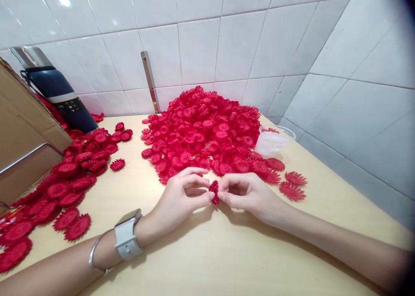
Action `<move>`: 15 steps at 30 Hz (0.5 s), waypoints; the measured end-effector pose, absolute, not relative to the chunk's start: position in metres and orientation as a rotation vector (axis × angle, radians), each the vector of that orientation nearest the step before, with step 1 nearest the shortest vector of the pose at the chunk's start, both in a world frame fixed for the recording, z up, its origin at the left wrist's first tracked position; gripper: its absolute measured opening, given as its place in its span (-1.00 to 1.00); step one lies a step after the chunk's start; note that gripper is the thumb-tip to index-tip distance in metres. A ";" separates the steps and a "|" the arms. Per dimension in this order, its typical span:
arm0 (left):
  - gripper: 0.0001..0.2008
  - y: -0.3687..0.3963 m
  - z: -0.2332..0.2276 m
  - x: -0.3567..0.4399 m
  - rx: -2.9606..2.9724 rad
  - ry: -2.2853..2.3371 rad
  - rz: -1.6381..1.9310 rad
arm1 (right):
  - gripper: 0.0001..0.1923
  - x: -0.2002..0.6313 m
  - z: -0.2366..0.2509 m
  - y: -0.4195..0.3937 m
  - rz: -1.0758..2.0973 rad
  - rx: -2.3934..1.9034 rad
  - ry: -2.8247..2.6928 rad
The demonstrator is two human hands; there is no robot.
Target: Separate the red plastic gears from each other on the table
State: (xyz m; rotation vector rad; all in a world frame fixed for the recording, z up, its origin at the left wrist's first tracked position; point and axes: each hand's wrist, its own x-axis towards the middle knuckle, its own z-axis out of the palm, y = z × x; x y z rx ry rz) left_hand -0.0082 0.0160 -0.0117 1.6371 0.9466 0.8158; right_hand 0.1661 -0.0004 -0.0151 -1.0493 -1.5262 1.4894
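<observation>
A small red flower piece (214, 189) with toothed petals is pinched between the fingertips of both hands, just above the tabletop. My left hand (180, 197), with a white watch and a metal bangle on its wrist, grips it from the left. From the right, my right hand (246, 192) holds the same piece. Just behind the hands rises a big heap of the same red flower pieces (204, 131).
A second spread of red flower pieces (65, 188) covers the left of the pale wooden table (207, 252). A clear plastic cup (274, 139) lies by the heap's right. A dark flask (56, 90) and a cardboard box (22, 127) stand at left. White tiled walls close the back and right.
</observation>
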 end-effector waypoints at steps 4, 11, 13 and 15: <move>-0.94 0.017 -0.013 -0.009 1.750 0.979 0.811 | -0.93 0.165 -0.014 -0.001 1.488 -1.058 -1.574; -0.90 0.017 -0.010 -0.009 1.809 1.129 0.955 | -0.87 0.168 -0.013 -0.001 1.477 -1.118 -1.600; -0.89 0.017 -0.009 -0.009 1.830 1.160 0.971 | -0.86 0.169 -0.012 -0.001 1.462 -1.143 -1.583; -0.88 0.015 -0.008 -0.008 1.839 1.178 0.977 | -0.87 0.169 -0.011 -0.001 1.461 -1.163 -1.566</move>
